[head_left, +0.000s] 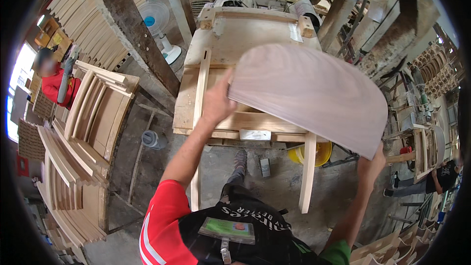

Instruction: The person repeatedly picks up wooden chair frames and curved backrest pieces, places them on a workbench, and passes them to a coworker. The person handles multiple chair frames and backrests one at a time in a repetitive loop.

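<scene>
A thin curved wooden panel (314, 88) with a rounded far edge and a straight near edge is held tilted over the workbench (265, 34). My left hand (219, 100) is closed on the panel's left end. At the opposite, lower right corner, my right hand (371, 164) grips its edge. Beneath the panel lies a pale wooden frame, partly hidden by it. One long leg (201, 86) of that frame runs along the left, and another leg (307, 176) juts toward me on the right. A whitish block (255, 135) sits at the bench's near edge.
Steel posts (140, 34) flank the bench. A white fan (156, 22) stands beyond the left post. A yellow bucket (319, 154) and a grey bucket (153, 140) are on the floor. Curved slats (88, 103) fill a left table beside a person in red (61, 86); another person (444, 176) is far right.
</scene>
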A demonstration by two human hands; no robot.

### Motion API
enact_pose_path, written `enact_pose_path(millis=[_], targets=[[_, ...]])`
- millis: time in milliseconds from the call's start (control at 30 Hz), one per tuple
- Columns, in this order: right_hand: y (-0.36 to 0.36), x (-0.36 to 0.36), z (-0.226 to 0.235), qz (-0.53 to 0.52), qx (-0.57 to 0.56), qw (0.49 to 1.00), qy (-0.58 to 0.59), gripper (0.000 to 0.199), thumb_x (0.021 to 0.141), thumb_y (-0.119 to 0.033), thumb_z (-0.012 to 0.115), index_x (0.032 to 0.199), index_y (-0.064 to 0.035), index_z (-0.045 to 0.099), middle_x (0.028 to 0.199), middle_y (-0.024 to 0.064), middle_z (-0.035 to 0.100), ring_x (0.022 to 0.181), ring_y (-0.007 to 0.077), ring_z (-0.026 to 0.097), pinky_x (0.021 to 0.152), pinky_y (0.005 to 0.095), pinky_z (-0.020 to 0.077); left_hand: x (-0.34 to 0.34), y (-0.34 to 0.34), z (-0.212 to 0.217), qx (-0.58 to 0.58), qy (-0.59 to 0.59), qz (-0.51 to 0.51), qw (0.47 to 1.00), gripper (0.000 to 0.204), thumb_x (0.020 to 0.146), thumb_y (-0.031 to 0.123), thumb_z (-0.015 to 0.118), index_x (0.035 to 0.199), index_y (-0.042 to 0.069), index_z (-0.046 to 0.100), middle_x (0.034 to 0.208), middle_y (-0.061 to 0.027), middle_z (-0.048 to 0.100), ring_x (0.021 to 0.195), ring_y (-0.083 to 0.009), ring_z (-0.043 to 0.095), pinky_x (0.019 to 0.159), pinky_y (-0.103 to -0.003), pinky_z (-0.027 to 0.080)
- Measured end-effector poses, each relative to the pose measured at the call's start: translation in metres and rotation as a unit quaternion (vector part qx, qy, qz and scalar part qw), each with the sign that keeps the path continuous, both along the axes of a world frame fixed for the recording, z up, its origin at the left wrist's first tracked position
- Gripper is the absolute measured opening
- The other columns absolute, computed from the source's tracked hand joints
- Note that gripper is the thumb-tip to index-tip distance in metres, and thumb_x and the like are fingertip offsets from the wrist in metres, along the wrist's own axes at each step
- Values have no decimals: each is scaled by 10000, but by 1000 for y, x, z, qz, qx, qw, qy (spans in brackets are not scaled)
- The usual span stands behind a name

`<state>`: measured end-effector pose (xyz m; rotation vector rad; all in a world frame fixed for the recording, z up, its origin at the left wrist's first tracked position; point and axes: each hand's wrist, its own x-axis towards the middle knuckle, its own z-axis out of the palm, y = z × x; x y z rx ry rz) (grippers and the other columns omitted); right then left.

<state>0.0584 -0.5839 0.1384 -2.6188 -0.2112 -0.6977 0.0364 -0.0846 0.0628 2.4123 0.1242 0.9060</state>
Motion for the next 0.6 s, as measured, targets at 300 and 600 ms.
enact_pose_path(millis=[300, 600], targets=[[201, 199, 1, 107, 9, 988, -108, 444, 840, -72, 644, 1281, -88, 593, 1082, 286, 683, 1034, 511, 632, 857, 522, 518, 103, 187, 2, 57, 54, 101, 992, 462, 878, 267, 648, 1273, 31, 605, 985, -287, 713, 949, -518, 667, 837, -577, 543], [234, 282, -57, 94, 9, 994, -54, 379, 868, -197, 663, 1201, -23, 619, 995, 328, 688, 975, 521, 658, 830, 536, 534, 152, 203, -15, 20, 114, 154, 981, 420, 930, 288, 578, 1265, 40, 627, 1085, -290, 711, 1073, -508, 644, 930, -567, 502]])
